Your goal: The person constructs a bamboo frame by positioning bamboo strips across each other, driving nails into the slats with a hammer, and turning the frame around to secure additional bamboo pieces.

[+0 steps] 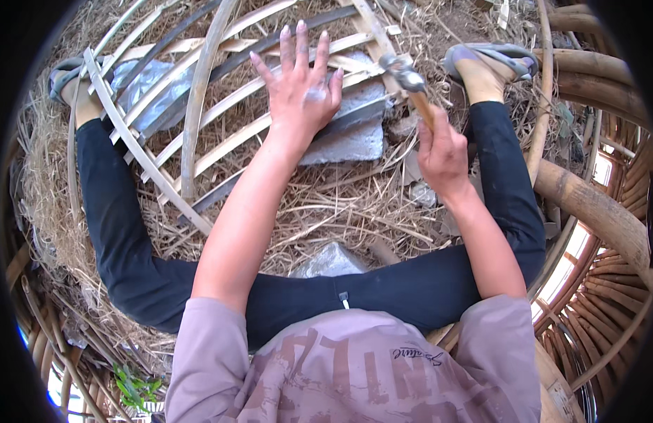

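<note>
My left hand (303,99) lies with its fingers spread on a lattice of bamboo strips (202,92), some pale and some dark, crossing one another. My right hand (444,156) is wrapped round the wooden handle of a hammer (419,106). The hammer's metal head is over the lattice's right edge, at a crossing of strips; whether it touches them I cannot tell. Under the strips, to the right of my left hand, sits a grey stone block (355,144). Part of the lattice is hidden beneath my left hand and forearm.
Straw and bamboo shavings (326,211) cover the ground between my legs. A crumpled clear plastic sheet (154,88) lies beneath the lattice at the left. Another grey block (331,261) is close to my lap. Thick bamboo poles (594,208) stand along the right.
</note>
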Demonstrator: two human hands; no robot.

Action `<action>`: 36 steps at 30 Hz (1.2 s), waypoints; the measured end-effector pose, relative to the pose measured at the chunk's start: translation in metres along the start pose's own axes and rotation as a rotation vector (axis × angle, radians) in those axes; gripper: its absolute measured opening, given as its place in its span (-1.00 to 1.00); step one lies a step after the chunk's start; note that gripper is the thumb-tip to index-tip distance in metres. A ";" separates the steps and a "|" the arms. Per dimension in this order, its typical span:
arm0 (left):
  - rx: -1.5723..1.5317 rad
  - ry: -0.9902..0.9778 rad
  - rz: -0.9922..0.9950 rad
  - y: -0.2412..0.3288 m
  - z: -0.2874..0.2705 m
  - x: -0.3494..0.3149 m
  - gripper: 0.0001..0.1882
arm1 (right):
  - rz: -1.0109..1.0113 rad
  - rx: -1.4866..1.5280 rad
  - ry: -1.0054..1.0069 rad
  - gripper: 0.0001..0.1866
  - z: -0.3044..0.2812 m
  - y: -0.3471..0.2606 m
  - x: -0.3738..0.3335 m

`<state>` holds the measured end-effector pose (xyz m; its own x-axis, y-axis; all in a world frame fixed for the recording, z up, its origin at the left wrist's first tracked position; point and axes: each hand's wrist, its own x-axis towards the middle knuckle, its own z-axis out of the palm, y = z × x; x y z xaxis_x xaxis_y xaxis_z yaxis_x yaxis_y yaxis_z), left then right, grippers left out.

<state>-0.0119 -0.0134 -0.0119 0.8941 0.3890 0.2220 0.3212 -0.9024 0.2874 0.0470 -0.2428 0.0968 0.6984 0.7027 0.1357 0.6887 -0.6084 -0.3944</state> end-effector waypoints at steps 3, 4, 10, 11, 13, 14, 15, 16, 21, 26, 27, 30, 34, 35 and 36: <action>0.004 -0.007 -0.004 -0.003 0.001 -0.005 -0.34 | 0.052 -0.090 -0.121 -0.77 0.006 0.003 0.008; 0.005 -0.009 -0.006 -0.004 0.002 -0.006 -0.34 | 0.158 -0.187 -0.285 -0.78 0.007 0.003 0.012; -0.012 0.010 -0.002 -0.002 0.004 -0.003 -0.33 | 0.049 0.057 0.006 -0.84 0.002 -0.002 0.005; -0.032 0.023 -0.003 -0.004 0.006 -0.006 -0.33 | 0.179 -0.006 -0.143 -0.86 0.004 -0.001 0.010; -0.031 0.019 -0.004 -0.002 0.007 -0.006 -0.34 | 0.242 -0.053 -0.196 -0.87 0.005 0.002 0.010; -0.028 0.016 -0.006 -0.002 0.007 -0.006 -0.34 | 0.241 -0.054 -0.195 -0.87 0.001 0.001 0.010; -0.022 0.009 -0.005 0.000 0.003 -0.003 -0.34 | 0.200 0.028 -0.078 -0.87 -0.005 -0.006 0.010; -0.021 0.004 -0.006 -0.001 0.003 -0.005 -0.34 | 0.158 0.109 0.041 -0.86 -0.009 -0.011 0.009; -0.002 0.013 -0.004 -0.003 0.004 -0.005 -0.34 | 0.301 -0.012 -0.276 -0.84 0.011 0.005 0.014; -0.006 0.001 -0.012 0.002 0.003 -0.002 -0.34 | 0.199 0.127 0.004 -0.83 -0.001 -0.007 0.012; -0.012 0.017 -0.009 -0.001 0.003 -0.001 -0.34 | 0.200 0.123 0.023 -0.84 0.005 -0.007 0.009; -0.023 0.019 -0.005 -0.004 0.002 -0.006 -0.34 | 0.213 -0.023 -0.182 -0.84 0.001 -0.003 0.015; -0.020 -0.010 -0.020 -0.003 0.001 -0.005 -0.34 | 0.350 0.105 -0.165 -0.84 -0.007 -0.012 0.020; -0.017 -0.009 -0.022 -0.004 0.001 -0.005 -0.34 | 0.327 0.167 -0.077 -0.84 -0.009 -0.015 0.020; -0.020 0.002 -0.017 -0.003 0.002 -0.004 -0.34 | 0.307 0.222 0.013 -0.85 -0.011 -0.016 0.020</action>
<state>-0.0153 -0.0127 -0.0154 0.8877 0.4049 0.2190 0.3303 -0.8917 0.3096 0.0525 -0.2231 0.1159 0.8691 0.4946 -0.0085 0.3891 -0.6940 -0.6057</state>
